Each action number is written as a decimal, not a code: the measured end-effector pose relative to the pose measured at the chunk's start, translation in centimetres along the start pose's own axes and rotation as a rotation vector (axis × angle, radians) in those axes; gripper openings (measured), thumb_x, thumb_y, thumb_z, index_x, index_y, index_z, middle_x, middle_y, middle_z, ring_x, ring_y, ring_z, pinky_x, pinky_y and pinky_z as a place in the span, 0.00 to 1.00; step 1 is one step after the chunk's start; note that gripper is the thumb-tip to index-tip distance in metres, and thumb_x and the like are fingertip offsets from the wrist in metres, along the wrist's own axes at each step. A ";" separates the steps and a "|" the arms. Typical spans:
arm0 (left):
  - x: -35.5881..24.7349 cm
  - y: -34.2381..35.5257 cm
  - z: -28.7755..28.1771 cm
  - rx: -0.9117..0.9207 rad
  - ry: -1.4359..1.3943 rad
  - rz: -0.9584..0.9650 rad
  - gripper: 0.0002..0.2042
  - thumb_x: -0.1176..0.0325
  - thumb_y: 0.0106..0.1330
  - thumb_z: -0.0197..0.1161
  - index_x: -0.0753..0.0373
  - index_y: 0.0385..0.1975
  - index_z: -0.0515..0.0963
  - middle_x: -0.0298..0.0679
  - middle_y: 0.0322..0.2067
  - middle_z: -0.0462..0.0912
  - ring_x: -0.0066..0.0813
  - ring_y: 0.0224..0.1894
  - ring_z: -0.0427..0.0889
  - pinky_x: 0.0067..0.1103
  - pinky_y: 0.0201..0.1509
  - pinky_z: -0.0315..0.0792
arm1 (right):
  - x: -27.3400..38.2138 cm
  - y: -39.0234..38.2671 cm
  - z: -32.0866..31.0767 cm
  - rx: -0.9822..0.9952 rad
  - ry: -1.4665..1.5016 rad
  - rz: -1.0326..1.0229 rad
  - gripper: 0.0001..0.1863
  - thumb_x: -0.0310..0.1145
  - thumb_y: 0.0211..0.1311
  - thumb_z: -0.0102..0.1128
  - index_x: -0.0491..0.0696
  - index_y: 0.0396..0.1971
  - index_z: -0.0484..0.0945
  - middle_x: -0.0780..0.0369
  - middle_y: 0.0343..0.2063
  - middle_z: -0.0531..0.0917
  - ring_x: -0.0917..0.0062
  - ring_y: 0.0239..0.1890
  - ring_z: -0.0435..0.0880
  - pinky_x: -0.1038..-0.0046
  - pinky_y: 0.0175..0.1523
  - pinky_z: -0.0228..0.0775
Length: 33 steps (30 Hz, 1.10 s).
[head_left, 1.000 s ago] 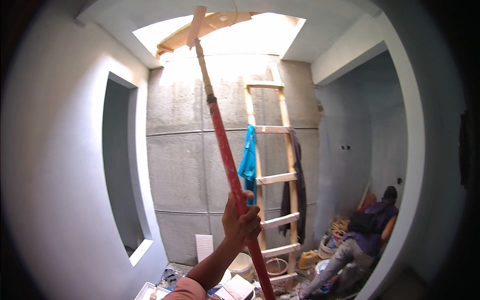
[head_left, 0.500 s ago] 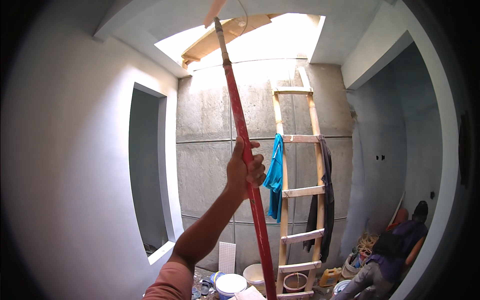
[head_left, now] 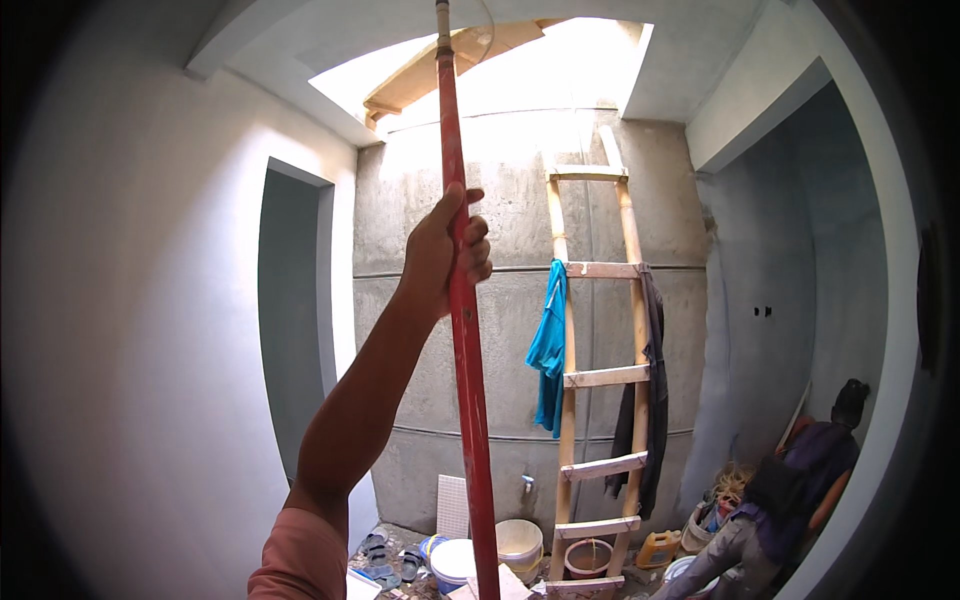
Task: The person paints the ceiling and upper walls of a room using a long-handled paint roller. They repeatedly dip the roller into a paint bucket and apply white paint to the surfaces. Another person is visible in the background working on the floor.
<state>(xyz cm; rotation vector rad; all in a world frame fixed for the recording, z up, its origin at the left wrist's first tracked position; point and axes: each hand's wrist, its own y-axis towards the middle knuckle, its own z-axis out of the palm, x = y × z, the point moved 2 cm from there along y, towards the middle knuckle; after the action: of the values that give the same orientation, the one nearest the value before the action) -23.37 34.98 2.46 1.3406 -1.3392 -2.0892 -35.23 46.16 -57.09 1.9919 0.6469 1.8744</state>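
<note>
My left hand (head_left: 447,252) is raised in front of me, its fingers wrapped round a long red pole (head_left: 473,410). The thumb lies along the near side and the fingertips curl round on the right. Worn and scuffed, the pole stands almost upright. A thinner pale section (head_left: 443,28) joins its upper end through a dark collar and runs out of the picture at the top, so the tip is hidden. The pole's lower end passes below the picture's edge. My right hand is not visible.
A wooden ladder (head_left: 605,376) leans on the concrete wall (head_left: 420,340), hung with a blue cloth (head_left: 547,345) and a dark garment (head_left: 652,400). Buckets (head_left: 520,543), a yellow jerrycan (head_left: 658,549) and sandals (head_left: 411,565) crowd the floor. A person (head_left: 790,490) bends at the right. Overhead is a bright opening (head_left: 570,70).
My left hand and the pole have moved up and to the left. The pole now stands straighter, and the peach-coloured piece at its top has left the picture.
</note>
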 end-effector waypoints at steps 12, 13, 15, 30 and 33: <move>-2.4 -1.6 -1.8 0.008 0.091 -0.086 0.26 0.51 0.68 0.47 0.64 0.56 0.58 0.27 0.17 0.62 0.12 0.13 0.59 0.12 0.11 0.57 | 12.8 4.3 5.0 0.035 0.067 0.130 0.15 0.41 0.66 0.44 0.44 0.31 0.71 0.66 0.13 0.65 0.79 0.16 0.63 0.70 0.22 0.56; -2.6 -2.0 -1.7 0.008 0.097 -0.079 0.26 0.51 0.68 0.47 0.65 0.56 0.58 0.27 0.17 0.61 0.12 0.12 0.59 0.12 0.11 0.56 | 12.9 4.4 5.2 0.035 0.066 0.114 0.15 0.41 0.66 0.44 0.44 0.30 0.71 0.66 0.12 0.65 0.79 0.16 0.63 0.70 0.21 0.55; -3.1 -2.5 -1.3 0.020 0.103 -0.058 0.26 0.51 0.68 0.47 0.65 0.56 0.58 0.27 0.17 0.61 0.13 0.12 0.58 0.12 0.11 0.56 | 12.0 4.2 5.8 0.032 0.053 0.098 0.15 0.41 0.66 0.43 0.44 0.30 0.71 0.67 0.11 0.64 0.80 0.14 0.62 0.71 0.20 0.54; -2.3 -1.3 -2.1 -0.027 0.150 -0.040 0.24 0.53 0.69 0.46 0.64 0.56 0.58 0.28 0.18 0.61 0.13 0.13 0.59 0.13 0.11 0.58 | 7.3 6.2 7.3 -0.068 0.249 0.237 0.15 0.42 0.66 0.44 0.45 0.34 0.71 0.70 0.16 0.65 0.84 0.17 0.61 0.77 0.21 0.55; -3.1 -2.4 -1.5 0.003 0.150 -0.014 0.24 0.53 0.69 0.46 0.65 0.56 0.58 0.28 0.18 0.61 0.13 0.12 0.59 0.13 0.10 0.58 | 7.1 5.7 7.6 0.007 0.230 0.181 0.15 0.43 0.66 0.44 0.46 0.30 0.70 0.70 0.15 0.65 0.84 0.17 0.61 0.76 0.20 0.55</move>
<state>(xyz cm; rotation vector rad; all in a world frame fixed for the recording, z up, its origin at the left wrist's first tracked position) -20.06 37.52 1.99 1.4804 -1.2740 -1.9528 -26.92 45.68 -48.74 1.9114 0.5483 2.2345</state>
